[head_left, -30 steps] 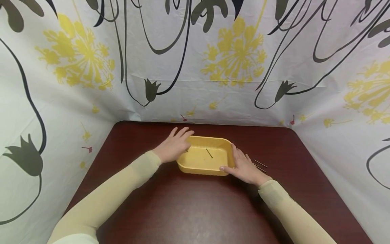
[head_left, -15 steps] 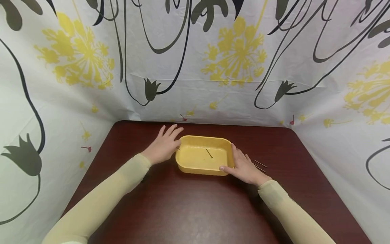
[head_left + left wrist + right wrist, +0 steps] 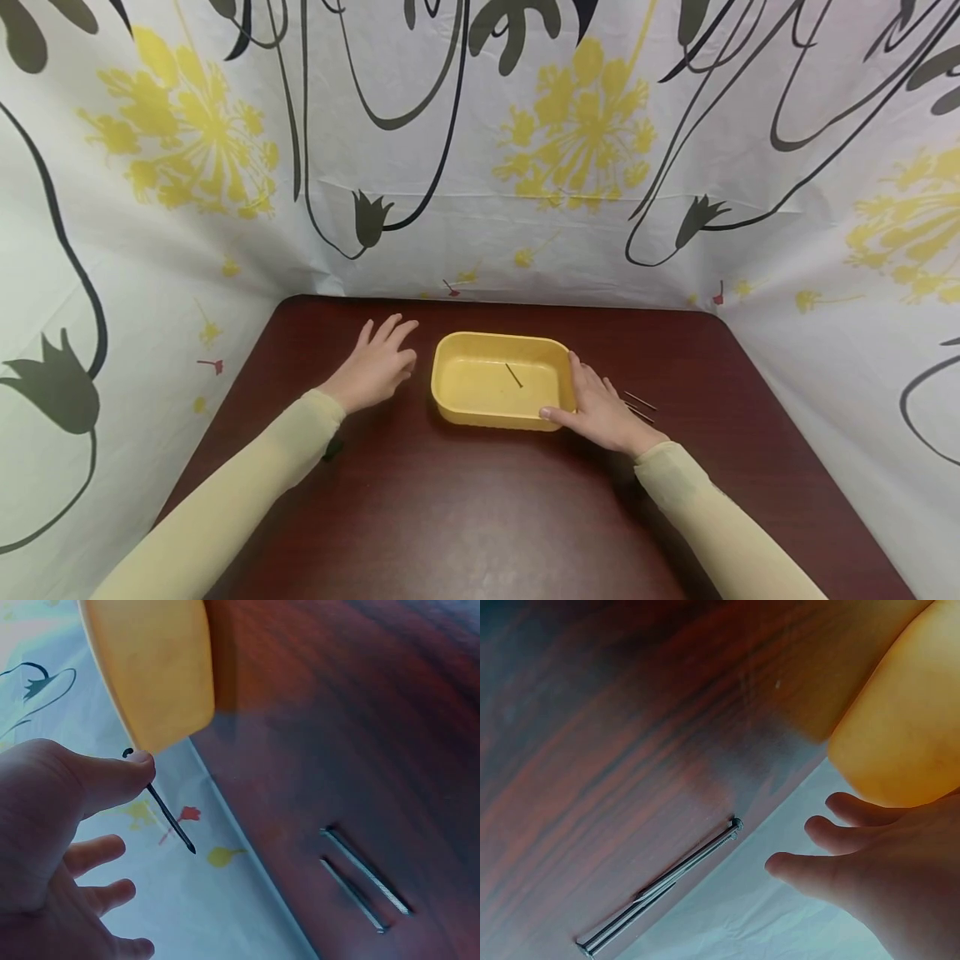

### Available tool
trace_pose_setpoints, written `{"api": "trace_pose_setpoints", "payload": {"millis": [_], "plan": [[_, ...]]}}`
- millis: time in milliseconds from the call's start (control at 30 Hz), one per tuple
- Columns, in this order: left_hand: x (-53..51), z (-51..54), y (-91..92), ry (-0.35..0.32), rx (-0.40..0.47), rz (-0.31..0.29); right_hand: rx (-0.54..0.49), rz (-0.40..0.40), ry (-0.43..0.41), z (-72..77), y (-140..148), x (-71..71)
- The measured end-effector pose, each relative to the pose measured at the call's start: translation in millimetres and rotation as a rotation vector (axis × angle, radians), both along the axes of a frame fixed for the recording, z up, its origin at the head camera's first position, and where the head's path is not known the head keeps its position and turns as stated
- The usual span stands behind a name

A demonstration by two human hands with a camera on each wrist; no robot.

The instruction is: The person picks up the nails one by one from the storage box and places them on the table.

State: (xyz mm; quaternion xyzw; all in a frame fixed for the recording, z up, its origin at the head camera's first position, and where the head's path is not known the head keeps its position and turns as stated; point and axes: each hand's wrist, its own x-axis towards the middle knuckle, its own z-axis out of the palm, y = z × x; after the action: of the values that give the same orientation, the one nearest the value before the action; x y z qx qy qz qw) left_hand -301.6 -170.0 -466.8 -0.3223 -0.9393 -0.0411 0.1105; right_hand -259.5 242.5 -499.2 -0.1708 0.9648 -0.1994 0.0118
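My left hand is raised left of the yellow plastic box and apart from it. Between thumb and forefinger it pinches a dark nail, its point hanging down and the other fingers spread. The shallow yellow box stands mid-table, with one nail lying on its floor. My right hand rests against the box's right end, thumb on the near rim and fingers fairly straight along the side. Below the left hand, two nails lie on the table; in the head view the hand hides them.
Several more nails lie close together on the table, just right of my right hand. The dark red-brown wooden table has rounded far corners. A white patterned cloth hangs behind it and at both sides.
My left hand has moved left, from over the box's left end to well clear of it, still pinching the nail. The right hand and the box have stayed in place.
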Motion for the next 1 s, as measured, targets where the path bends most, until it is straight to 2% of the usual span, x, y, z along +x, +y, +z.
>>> {"api": "trace_pose_setpoints", "payload": {"millis": [167,333,733,1000], "plan": [[3.8,-7.5,-9.7,-0.045,0.005,0.035,0.011,0.001,-0.003,0.4,-1,-0.1],[6.5,-13.1,-19.6,-0.063,0.015,0.061,0.017,0.0,0.002,1.4,-1,0.3],[12.6,-24.6,-34.7,-0.152,0.029,0.065,0.092,0.001,0.026,3.0,-1,0.4],[12.9,-31.2,-43.1,-0.192,0.043,0.083,0.095,0.008,0.066,-1.5,0,0.1]]}}
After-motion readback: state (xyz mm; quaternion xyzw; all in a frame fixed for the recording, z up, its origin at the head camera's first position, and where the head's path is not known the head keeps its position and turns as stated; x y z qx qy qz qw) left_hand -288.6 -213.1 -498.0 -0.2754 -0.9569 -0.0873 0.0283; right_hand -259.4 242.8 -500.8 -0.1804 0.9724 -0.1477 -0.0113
